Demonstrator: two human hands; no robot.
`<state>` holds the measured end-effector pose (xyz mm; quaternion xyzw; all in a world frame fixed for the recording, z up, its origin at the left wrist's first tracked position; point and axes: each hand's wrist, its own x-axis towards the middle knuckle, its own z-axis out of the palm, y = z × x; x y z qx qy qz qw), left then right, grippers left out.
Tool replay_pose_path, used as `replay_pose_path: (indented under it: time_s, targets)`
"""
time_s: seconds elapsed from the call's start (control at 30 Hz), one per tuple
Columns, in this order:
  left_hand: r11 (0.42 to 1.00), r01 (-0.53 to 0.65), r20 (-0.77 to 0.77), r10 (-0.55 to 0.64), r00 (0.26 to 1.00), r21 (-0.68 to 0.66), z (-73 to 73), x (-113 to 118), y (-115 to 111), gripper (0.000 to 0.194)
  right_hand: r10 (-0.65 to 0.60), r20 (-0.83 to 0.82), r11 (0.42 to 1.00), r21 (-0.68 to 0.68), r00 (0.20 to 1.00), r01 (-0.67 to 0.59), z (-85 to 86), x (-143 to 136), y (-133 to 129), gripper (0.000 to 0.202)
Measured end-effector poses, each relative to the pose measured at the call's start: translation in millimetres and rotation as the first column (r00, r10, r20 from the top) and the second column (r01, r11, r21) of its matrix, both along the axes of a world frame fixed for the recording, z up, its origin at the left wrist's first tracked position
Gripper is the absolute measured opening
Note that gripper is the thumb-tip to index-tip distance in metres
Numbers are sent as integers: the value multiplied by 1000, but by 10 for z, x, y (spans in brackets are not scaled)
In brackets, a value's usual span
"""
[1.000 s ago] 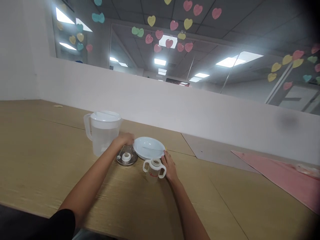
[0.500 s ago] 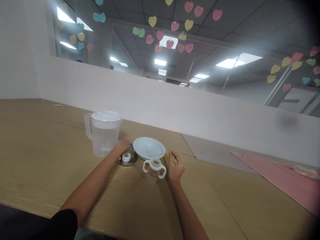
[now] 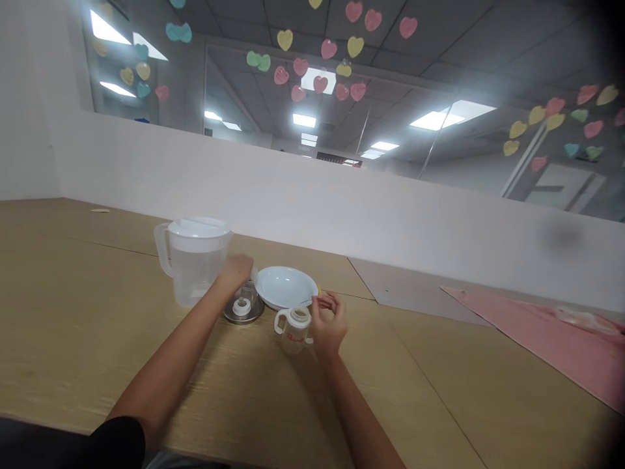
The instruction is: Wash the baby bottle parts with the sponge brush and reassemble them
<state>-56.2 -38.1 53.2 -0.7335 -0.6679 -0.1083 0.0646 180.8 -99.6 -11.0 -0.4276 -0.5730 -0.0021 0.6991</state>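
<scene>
My left hand [image 3: 237,270] is closed over the back of a round metal dish [image 3: 244,318], gripping a small translucent whitish piece [image 3: 254,273] mostly hidden by the fingers. In that dish stands a white ring-shaped cap [image 3: 241,306]. My right hand [image 3: 330,322] pinches the end of a thin stick [image 3: 306,301] at the right rim of a white bowl [image 3: 286,286]. Just left of that hand stands a clear two-handled baby cup [image 3: 294,339] with red lettering and an uncovered top; the hand partly covers its right handle.
A lidded translucent pitcher [image 3: 198,267] stands behind my left forearm. Behind the right fingers shows a bit of something yellow [image 3: 319,289]. A pink mat [image 3: 532,332] with a plastic packet [image 3: 586,319] lies at the right. A white wall [image 3: 293,195] closes off the table's back.
My left hand has risen from the metal dish with the whitish piece in it. My right hand has moved left and up to the bowl's rim and now pinches the thin stick.
</scene>
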Motion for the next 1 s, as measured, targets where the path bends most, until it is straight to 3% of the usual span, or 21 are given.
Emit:
replay_pose_path:
  time_s: [0.13,0.3,0.4,0.47,0.6,0.8,1.0]
  targets:
    - [999,6,15,-6,1000,40,193,78,-140,24,-87,204,994,84,975,71,-75,-30,-5,21]
    - [987,156,64,-159,985,40,301,259,-214,22,-57,301,982,189,952,0,-67,11,57,19]
    - [928,363,171,-373,912,86,247,378,-157,26,-81,265,971,238,961,17,-12,68,70,19]
    - [882,440,222,-470,855,170,175,440,-87,25,-112,284,957,288,952,27,33,120,49,18]
    - [871,429,245,-482,841,241,43,516,35,25,-143,404,900,432,904,-51,107,218,-63,25]
    - [853,465,199,-511,836,238,-39,566,69,25,-130,643,787,530,755,-316,191,130,-305,26]
    - [865,448,159,-486,859,224,-64,593,63,24,-120,683,771,521,720,-366,203,-65,-344,26]
